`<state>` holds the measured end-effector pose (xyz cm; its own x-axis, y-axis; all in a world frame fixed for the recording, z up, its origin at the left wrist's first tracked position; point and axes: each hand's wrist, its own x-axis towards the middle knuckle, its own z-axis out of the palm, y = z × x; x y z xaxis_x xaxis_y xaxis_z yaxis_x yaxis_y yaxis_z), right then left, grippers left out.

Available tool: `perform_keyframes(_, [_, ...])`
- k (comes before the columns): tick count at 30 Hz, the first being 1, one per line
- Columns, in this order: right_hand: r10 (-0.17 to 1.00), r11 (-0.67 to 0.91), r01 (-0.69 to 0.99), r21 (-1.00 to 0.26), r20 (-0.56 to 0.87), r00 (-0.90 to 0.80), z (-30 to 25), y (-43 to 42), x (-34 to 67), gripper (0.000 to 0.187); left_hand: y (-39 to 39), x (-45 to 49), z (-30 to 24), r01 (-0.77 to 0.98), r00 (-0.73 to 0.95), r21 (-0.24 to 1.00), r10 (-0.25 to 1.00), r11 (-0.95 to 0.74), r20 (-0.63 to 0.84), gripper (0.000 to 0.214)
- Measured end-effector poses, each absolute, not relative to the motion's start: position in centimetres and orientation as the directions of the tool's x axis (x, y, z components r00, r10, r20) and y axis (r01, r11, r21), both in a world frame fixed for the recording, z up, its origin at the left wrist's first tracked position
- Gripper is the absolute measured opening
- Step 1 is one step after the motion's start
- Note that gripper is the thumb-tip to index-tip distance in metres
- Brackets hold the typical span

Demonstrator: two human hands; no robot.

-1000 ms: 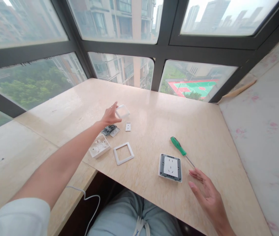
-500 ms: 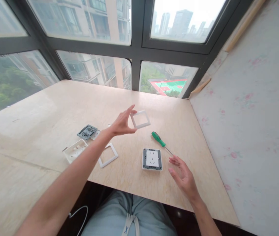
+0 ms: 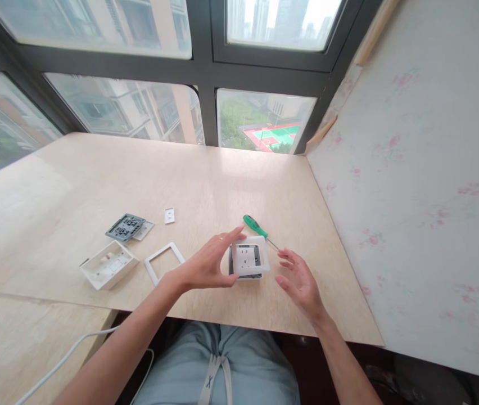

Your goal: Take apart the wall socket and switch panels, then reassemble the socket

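My left hand [image 3: 212, 260] grips a white square cover frame [image 3: 265, 257] by its left side, between thumb and fingers. The frame is over a wall socket [image 3: 245, 260], whose white face and grey rim show through the opening. Whether the two touch, I cannot tell. To the right of the socket, my right hand [image 3: 299, 280] is open with nothing in it, fingers apart and curved toward the frame. A screwdriver with a green handle [image 3: 254, 225] lies just behind, its shaft tip close to my right fingertips.
On the left lie a second white frame [image 3: 152, 269], an open white mounting box [image 3: 108, 265], a grey socket back [image 3: 125, 226] and a small white plate [image 3: 169, 215]. The papered wall [image 3: 391, 185] bounds the right side; windows stand behind the table [image 3: 147, 169].
My left hand has brought the cover frame down and nearer, from above the table to over the socket. My right hand stays open beside it. The camera view has shifted.
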<state>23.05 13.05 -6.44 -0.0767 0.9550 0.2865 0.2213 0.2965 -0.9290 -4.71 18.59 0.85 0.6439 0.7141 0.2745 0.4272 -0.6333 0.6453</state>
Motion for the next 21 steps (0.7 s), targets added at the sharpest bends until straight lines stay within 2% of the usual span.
perform_keyframes(5, [0.942,0.327,0.218,-0.920,0.301,-0.148,-4.7,12.8,22.0,0.060,17.3,-5.2,0.2,0.456,0.561,0.669,0.773,-0.587,0.296,0.108])
perform_keyframes(10, [0.949,0.299,0.202,-0.933,0.267,-0.170,-2.4,12.3,19.9,0.064,15.0,-3.4,-0.3,0.489,0.315,0.684,0.840,-0.542,0.441,0.100])
perform_keyframes(15, [0.952,0.263,0.065,-0.962,0.248,-0.182,-1.3,11.6,17.4,0.083,12.2,0.0,-1.3,0.565,-0.051,0.714,0.846,-0.413,0.530,0.096])
perform_keyframes(17, [0.952,0.245,-0.002,-0.970,0.241,-0.189,-0.7,11.6,16.7,0.087,11.4,1.1,-1.6,0.574,-0.149,0.725,0.822,-0.381,0.549,0.094])
perform_keyframes(21, [0.970,0.084,-0.126,-0.988,0.110,-0.218,0.5,12.1,16.3,0.075,10.7,1.9,-1.7,0.623,-0.219,0.706,0.791,-0.337,0.571,0.087])
